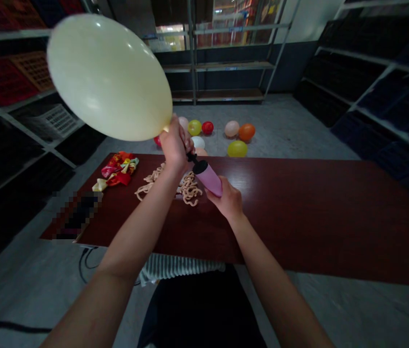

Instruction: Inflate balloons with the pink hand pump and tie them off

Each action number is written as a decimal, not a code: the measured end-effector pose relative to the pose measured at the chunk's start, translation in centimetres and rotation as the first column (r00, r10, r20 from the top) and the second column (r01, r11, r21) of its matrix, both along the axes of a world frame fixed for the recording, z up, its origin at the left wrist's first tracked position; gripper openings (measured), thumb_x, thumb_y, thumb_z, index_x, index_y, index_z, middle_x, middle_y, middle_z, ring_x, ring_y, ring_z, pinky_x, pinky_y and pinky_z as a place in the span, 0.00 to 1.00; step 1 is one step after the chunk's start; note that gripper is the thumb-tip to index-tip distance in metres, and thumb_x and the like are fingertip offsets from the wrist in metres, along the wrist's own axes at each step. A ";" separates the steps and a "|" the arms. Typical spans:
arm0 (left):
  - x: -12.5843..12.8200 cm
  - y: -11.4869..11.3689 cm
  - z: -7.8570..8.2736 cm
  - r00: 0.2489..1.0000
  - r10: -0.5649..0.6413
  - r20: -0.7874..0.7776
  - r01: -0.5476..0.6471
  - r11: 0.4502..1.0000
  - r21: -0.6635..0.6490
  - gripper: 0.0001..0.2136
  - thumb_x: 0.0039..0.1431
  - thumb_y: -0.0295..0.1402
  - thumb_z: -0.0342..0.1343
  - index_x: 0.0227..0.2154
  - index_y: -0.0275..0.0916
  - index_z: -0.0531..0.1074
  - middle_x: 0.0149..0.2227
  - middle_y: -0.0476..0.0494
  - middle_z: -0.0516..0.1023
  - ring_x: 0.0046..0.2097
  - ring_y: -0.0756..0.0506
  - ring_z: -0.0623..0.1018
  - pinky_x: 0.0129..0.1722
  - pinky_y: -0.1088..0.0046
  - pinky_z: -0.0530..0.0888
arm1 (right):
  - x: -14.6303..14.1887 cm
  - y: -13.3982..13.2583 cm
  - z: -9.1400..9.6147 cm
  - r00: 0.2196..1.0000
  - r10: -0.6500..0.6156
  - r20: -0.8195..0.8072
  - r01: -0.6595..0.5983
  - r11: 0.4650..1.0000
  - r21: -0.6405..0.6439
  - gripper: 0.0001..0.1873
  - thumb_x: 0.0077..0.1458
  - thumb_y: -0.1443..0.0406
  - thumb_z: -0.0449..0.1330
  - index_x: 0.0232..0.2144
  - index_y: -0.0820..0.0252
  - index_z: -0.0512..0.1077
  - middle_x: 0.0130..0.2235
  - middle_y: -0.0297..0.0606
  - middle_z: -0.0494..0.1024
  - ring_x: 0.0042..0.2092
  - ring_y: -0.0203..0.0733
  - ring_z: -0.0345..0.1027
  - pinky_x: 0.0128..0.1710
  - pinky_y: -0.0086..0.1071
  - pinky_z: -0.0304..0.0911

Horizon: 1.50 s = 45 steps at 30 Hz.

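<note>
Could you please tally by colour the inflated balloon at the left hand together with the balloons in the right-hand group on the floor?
Cream balloon, at the left hand: 1
Pale pink balloon: 1
Orange balloon: 1
Yellow balloon: 1
Total: 4

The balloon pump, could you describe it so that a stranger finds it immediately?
Find the long dark-red table. Above it, the right grip holds the balloon pump: a straight pink cylinder with a black end, unlike the rounded cream balloon.
</note>
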State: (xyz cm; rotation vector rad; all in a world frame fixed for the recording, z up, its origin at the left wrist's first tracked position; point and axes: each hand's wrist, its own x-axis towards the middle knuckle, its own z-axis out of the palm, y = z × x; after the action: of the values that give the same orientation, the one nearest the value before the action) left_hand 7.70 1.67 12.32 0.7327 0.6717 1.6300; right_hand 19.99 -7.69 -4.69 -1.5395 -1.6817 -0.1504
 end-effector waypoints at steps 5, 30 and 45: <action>2.1 -0.7 -2.2 1.000 -0.011 -0.019 0.011 1.000 -0.003 0.24 0.66 0.48 0.57 0.21 0.41 0.55 0.16 0.57 0.51 0.13 0.55 0.57 0.14 0.79 0.55 | 0.0 0.0 0.1 1.000 -0.024 -0.007 0.024 0.998 -0.055 0.25 0.61 0.50 0.60 0.51 0.62 0.69 0.41 0.46 0.83 0.38 0.51 0.80 0.35 0.36 0.69; -13.2 -6.5 4.3 0.997 0.069 0.019 -0.071 0.987 0.145 0.29 0.70 0.48 0.51 0.17 0.40 0.48 0.11 0.56 0.50 0.13 0.55 0.51 0.13 0.77 0.54 | -1.2 -0.8 0.5 0.946 0.247 0.211 -0.256 0.967 0.015 0.25 0.58 0.53 0.65 0.53 0.61 0.70 0.46 0.49 0.82 0.43 0.51 0.80 0.43 0.39 0.73; -1.7 -1.2 5.6 0.986 0.005 -0.169 0.036 0.971 0.237 0.27 0.65 0.53 0.56 0.20 0.42 0.52 0.12 0.57 0.48 0.12 0.56 0.52 0.13 0.77 0.51 | 0.0 -0.5 -0.5 0.996 0.092 -0.009 -0.091 0.994 0.067 0.26 0.61 0.49 0.59 0.52 0.62 0.69 0.41 0.48 0.83 0.36 0.50 0.80 0.36 0.37 0.72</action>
State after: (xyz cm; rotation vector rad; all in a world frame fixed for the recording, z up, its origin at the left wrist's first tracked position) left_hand 6.01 0.47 17.87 1.0587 0.5922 1.6648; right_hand 19.96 -8.23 -5.17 -1.4094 -1.7177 -0.1474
